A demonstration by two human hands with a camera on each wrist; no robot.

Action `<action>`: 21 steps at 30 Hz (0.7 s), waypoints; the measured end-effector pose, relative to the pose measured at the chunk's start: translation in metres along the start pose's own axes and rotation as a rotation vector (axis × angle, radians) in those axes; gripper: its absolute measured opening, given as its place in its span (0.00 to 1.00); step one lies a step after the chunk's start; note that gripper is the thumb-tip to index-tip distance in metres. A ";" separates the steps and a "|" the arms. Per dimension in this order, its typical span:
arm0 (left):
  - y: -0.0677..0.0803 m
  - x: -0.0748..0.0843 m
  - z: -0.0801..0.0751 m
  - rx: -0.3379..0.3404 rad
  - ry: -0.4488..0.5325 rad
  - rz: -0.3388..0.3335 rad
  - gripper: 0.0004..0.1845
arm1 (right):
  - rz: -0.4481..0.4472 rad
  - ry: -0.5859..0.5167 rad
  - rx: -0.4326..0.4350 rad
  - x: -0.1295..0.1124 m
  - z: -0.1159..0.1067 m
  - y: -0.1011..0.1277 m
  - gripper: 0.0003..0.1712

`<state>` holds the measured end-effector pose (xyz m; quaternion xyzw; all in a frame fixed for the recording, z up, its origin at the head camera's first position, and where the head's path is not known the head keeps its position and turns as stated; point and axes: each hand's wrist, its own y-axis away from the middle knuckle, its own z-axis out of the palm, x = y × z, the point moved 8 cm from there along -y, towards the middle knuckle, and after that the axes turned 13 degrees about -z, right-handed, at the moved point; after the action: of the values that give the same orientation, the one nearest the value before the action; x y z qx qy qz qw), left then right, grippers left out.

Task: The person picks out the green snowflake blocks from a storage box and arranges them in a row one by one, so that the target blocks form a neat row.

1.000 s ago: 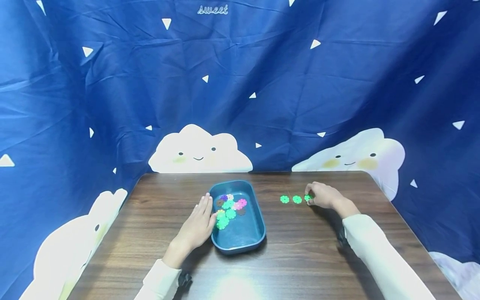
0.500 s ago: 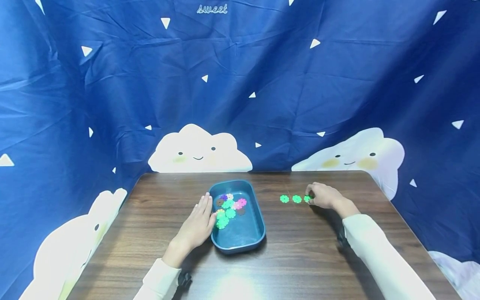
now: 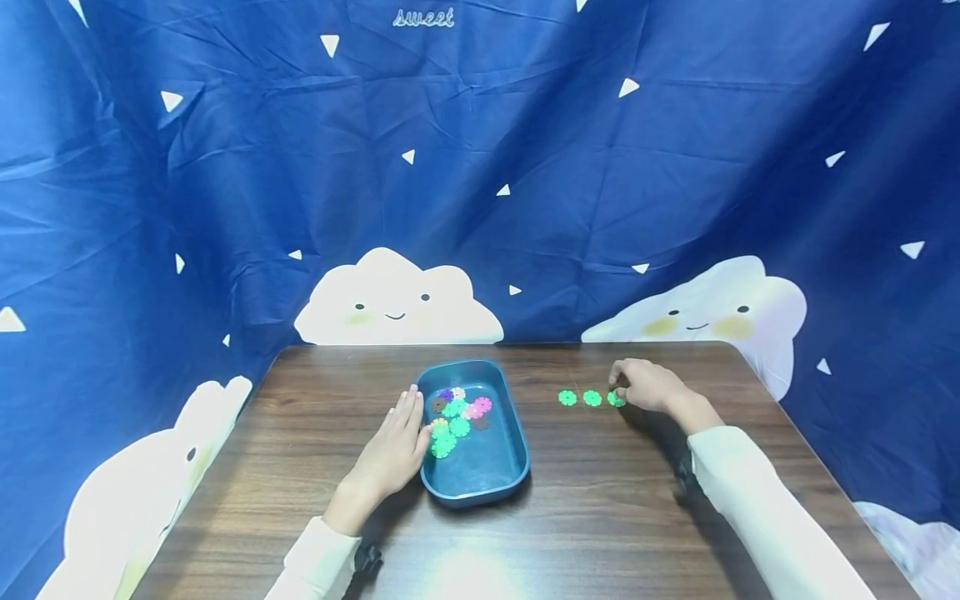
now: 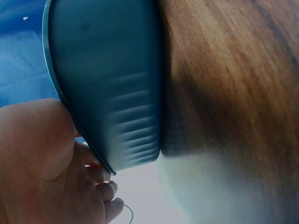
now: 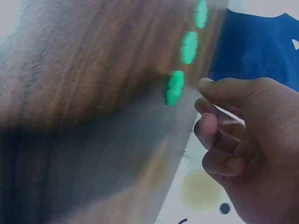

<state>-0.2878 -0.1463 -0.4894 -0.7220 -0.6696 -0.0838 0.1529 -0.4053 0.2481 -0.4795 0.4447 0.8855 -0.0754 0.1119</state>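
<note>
Since a moment ago the right hand (image 3: 647, 386), fingers curled but holding nothing, has lifted just off the third green disc (image 5: 174, 87) lying in its row on the bench (image 3: 600, 500), suggesting that disc is placed, while the left hand (image 3: 393, 450) rests flat against the tray (image 3: 480, 483).

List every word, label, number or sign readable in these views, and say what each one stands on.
"sweet": pale cursive lettering on the blue backdrop cloth, at its top edge.
No other text shows: the tray, the green discs and the table carry none, and both wrist views show none.
</note>
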 end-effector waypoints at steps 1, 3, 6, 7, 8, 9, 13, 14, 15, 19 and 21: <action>0.000 0.000 0.000 -0.002 0.001 -0.004 0.33 | -0.001 -0.007 0.006 -0.003 -0.002 -0.001 0.06; 0.000 0.000 0.000 -0.011 -0.002 -0.011 0.33 | -0.005 -0.007 0.009 -0.008 -0.006 -0.004 0.03; 0.000 0.001 -0.001 -0.022 -0.002 -0.016 0.33 | -0.023 -0.008 0.001 -0.022 -0.010 -0.008 0.02; 0.000 0.001 -0.002 -0.021 -0.002 -0.017 0.33 | -0.030 -0.006 -0.001 -0.027 -0.011 -0.010 0.03; 0.001 0.001 -0.002 -0.022 -0.002 -0.018 0.33 | -0.038 0.004 -0.002 -0.032 -0.012 -0.012 0.03; 0.001 0.001 -0.002 -0.021 0.001 -0.019 0.33 | -0.050 0.013 -0.002 -0.037 -0.013 -0.014 0.04; 0.002 0.001 -0.003 -0.017 0.000 -0.020 0.33 | -0.088 0.053 0.006 -0.059 -0.019 -0.026 0.04; 0.002 0.001 -0.003 -0.018 -0.002 -0.020 0.33 | -0.101 0.065 0.007 -0.065 -0.020 -0.029 0.04; 0.002 0.001 -0.003 -0.019 -0.001 -0.019 0.33 | -0.114 0.073 0.007 -0.072 -0.022 -0.033 0.04; 0.001 0.002 -0.003 -0.021 -0.013 -0.017 0.33 | -0.164 0.102 0.001 -0.100 -0.025 -0.049 0.05; 0.000 0.002 -0.003 -0.023 -0.016 -0.016 0.33 | -0.188 0.110 0.001 -0.115 -0.027 -0.056 0.05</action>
<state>-0.2872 -0.1454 -0.4859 -0.7191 -0.6754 -0.0868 0.1387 -0.3878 0.1324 -0.4216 0.3633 0.9280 -0.0616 0.0556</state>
